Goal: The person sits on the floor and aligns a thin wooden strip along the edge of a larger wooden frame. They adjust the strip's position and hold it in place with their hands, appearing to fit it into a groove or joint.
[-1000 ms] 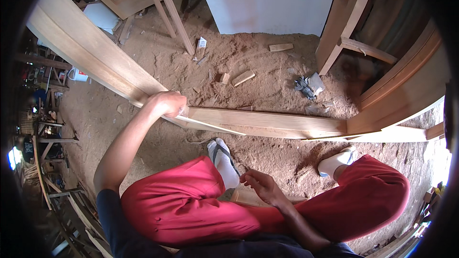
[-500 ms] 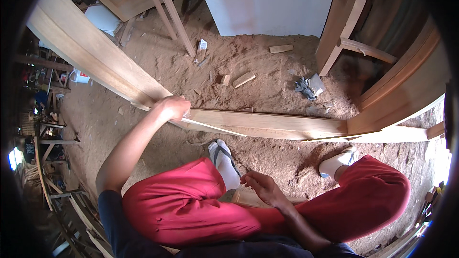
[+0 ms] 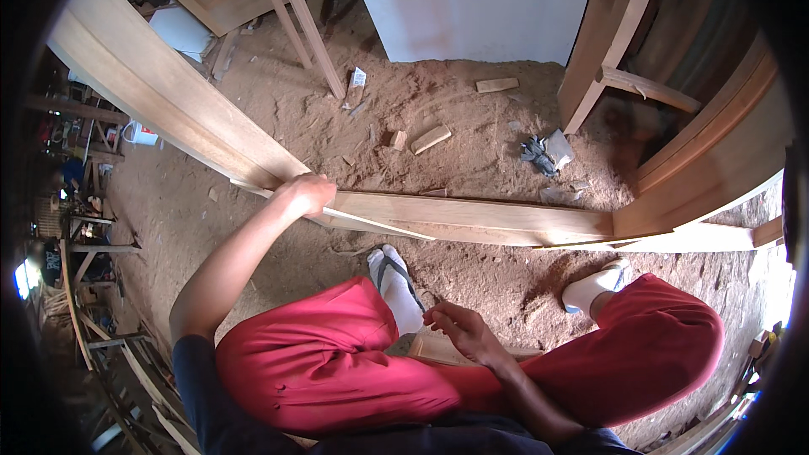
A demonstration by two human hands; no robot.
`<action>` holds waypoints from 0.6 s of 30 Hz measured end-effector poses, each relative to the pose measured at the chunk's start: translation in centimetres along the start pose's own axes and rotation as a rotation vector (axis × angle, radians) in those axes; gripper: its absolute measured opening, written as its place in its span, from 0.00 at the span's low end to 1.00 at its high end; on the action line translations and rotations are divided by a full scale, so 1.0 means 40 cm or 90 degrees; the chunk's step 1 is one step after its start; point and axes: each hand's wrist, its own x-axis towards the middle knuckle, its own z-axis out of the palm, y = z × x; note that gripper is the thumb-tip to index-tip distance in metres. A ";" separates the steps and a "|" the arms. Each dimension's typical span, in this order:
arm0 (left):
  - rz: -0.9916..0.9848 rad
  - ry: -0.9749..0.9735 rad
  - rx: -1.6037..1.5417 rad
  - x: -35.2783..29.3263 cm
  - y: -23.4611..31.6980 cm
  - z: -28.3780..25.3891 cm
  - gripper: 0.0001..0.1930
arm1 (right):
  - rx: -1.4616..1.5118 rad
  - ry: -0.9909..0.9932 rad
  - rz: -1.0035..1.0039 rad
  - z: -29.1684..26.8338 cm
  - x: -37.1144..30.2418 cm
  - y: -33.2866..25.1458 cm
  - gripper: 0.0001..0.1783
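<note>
My left hand (image 3: 307, 195) is closed over the corner of a wooden frame, where the long left board (image 3: 181, 93) meets the lower crosspiece (image 3: 472, 216). A thin pale wooden strip (image 3: 383, 227) slants along the crosspiece from beneath this hand; whether the fingers also pinch the strip is hidden. My right hand (image 3: 465, 333) hovers by my left foot, between my knees, with its fingers curled together. Something small and dark shows at its fingertips, too small to name. Below that hand a short wooden board (image 3: 438, 349) lies on the ground, partly covered by my leg.
Sandy, sawdust-covered ground holds small wood offcuts (image 3: 431, 139) and a crumpled dark plastic scrap (image 3: 538, 155). A pale panel (image 3: 476, 4) stands at the far side. Wooden frame members (image 3: 716, 126) rise at the right. Piled timber and a white bucket (image 3: 140, 133) are at the left.
</note>
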 end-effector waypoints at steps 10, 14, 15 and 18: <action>0.018 0.019 -0.012 -0.020 0.019 -0.060 0.10 | 0.008 0.008 -0.015 -0.009 0.002 0.014 0.14; 0.033 -0.030 0.037 0.030 0.002 0.020 0.11 | 0.005 -0.001 -0.011 0.001 0.005 0.008 0.14; 0.026 -0.056 0.061 0.038 0.010 0.026 0.11 | 0.006 0.001 -0.010 0.000 0.006 0.008 0.14; -0.003 -0.080 0.042 0.035 -0.009 0.024 0.11 | -0.004 0.000 -0.007 -0.003 0.010 0.008 0.15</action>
